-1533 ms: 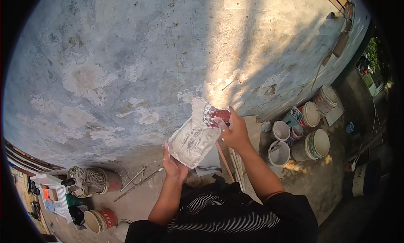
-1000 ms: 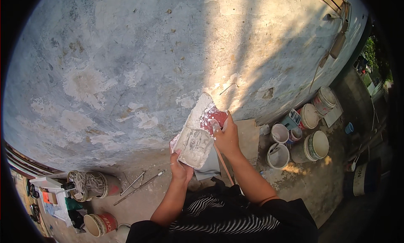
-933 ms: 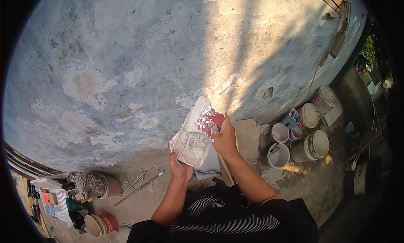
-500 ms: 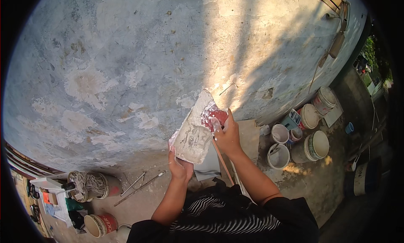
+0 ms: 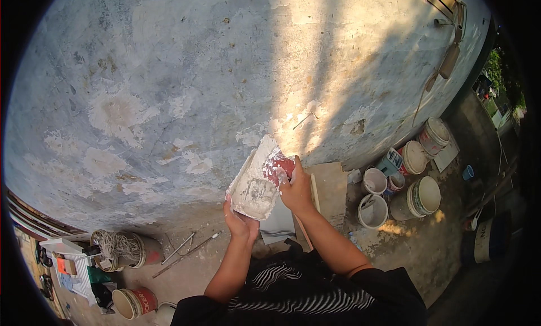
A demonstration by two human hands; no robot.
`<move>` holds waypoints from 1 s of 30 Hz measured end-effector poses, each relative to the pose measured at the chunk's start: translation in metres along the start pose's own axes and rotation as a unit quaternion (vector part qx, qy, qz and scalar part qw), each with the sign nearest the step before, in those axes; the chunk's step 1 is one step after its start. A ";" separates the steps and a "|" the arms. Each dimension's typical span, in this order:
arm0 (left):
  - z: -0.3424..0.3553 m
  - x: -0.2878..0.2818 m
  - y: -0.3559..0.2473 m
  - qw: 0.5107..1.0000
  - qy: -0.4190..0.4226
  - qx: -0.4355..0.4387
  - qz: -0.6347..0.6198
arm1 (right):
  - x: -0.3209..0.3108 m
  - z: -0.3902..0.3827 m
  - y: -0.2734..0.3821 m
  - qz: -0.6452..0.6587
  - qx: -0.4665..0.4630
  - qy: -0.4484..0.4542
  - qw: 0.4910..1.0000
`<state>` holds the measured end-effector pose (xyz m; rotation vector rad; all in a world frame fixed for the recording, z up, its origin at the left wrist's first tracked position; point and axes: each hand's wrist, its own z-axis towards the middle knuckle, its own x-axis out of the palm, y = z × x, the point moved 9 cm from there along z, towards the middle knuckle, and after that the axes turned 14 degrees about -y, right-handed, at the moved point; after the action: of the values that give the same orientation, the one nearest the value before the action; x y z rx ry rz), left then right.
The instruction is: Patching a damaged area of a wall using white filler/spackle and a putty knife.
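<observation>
My left hand [image 5: 242, 225] grips the near end of a long plaster pan [image 5: 255, 205], its fingers wrapped round the underside and edge. Grey-white plaster is smeared inside the pan. My right hand [image 5: 297, 192] is closed on the red, plaster-spattered handle of a putty knife [image 5: 285, 167]. White plaster coats the knife, which lies over the far part of the pan; its blade edge is hard to tell from the plaster. Beyond both hands rises a blue-grey wall [image 5: 186, 72] with patchy whitish spots and a band of sunlight.
Several buckets [image 5: 424, 195] stand on the floor at the right, along the wall. At the left, a bucket [image 5: 138, 250] stands by a bundle of string [image 5: 116, 248], near metal rods [image 5: 186, 254] and another bucket [image 5: 134, 303]. A board [image 5: 329, 193] lies below the wall, beside my right arm.
My right hand and the putty knife have moved nearer to me and slightly left, further down over the pan. The pan, in my left hand, has barely moved.
</observation>
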<state>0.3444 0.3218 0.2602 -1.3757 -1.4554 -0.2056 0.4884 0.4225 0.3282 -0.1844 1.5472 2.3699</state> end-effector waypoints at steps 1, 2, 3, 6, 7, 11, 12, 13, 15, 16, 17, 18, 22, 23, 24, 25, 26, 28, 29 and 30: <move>0.001 -0.002 0.002 1.000 -0.001 -0.004 0.001 | -0.001 -0.001 0.003 0.000 -0.013 0.003 1.000; 0.001 -0.004 0.004 1.000 -0.002 -0.007 0.002 | -0.002 -0.002 0.002 0.000 -0.013 0.003 1.000; 0.001 -0.005 0.004 1.000 -0.002 -0.007 0.003 | -0.002 -0.002 0.002 -0.005 -0.030 0.002 1.000; 0.001 -0.006 0.007 1.000 -0.001 -0.015 0.000 | 0.000 -0.001 -0.010 0.012 0.012 0.011 1.000; 0.002 -0.005 0.006 1.000 -0.004 -0.010 -0.001 | 0.002 -0.002 -0.020 0.034 0.071 0.019 0.997; 0.006 -0.006 0.008 1.000 -0.015 -0.014 0.016 | 0.002 -0.010 -0.018 -0.021 0.022 0.019 0.999; 0.004 -0.006 0.009 1.000 -0.015 -0.013 0.015 | 0.000 -0.001 -0.019 0.000 0.033 -0.001 0.999; -0.001 -0.001 0.012 1.000 -0.002 -0.020 0.022 | -0.004 0.006 -0.016 0.021 0.045 -0.022 0.998; -0.007 0.003 0.014 0.999 0.011 -0.028 0.028 | -0.008 0.016 -0.003 0.025 0.040 -0.027 0.999; -0.009 0.004 0.014 0.999 0.014 -0.026 0.023 | -0.012 0.019 0.003 0.028 0.033 -0.032 0.999; -0.010 0.005 0.014 0.999 0.017 -0.024 0.018 | -0.007 0.016 0.002 -0.002 0.024 -0.009 1.000; -0.009 0.005 0.014 0.999 0.018 -0.024 0.018 | -0.005 0.011 0.000 -0.002 0.023 -0.010 1.000; -0.004 0.003 0.008 0.999 0.012 -0.013 0.030 | 0.007 -0.017 0.016 -0.007 -0.006 0.058 0.998; -0.004 0.003 0.007 0.999 0.011 -0.008 0.037 | 0.007 -0.020 0.019 -0.005 -0.036 0.055 0.998; -0.004 0.004 0.007 0.999 0.011 -0.007 0.036 | 0.007 -0.022 0.023 -0.002 -0.065 0.052 0.997; -0.006 0.004 0.007 0.999 0.015 -0.006 0.035 | 0.004 -0.016 0.023 -0.002 -0.064 0.053 0.997; -0.007 0.004 0.007 0.999 0.019 -0.004 0.034 | -0.004 -0.002 0.024 0.005 -0.051 0.024 0.998; -0.015 0.007 0.005 0.999 0.022 -0.006 0.029 | -0.012 0.006 0.022 0.011 -0.038 -0.006 0.999; -0.019 0.010 0.005 0.999 0.026 -0.011 0.023 | -0.012 0.006 0.027 0.012 -0.071 -0.001 0.997; -0.017 0.008 0.006 0.999 0.027 -0.011 0.023 | -0.012 0.004 0.033 0.012 -0.104 0.004 0.994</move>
<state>0.3604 0.3168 0.2704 -1.4093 -1.3792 -0.2291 0.4897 0.4122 0.3617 -0.2218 1.3107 2.5512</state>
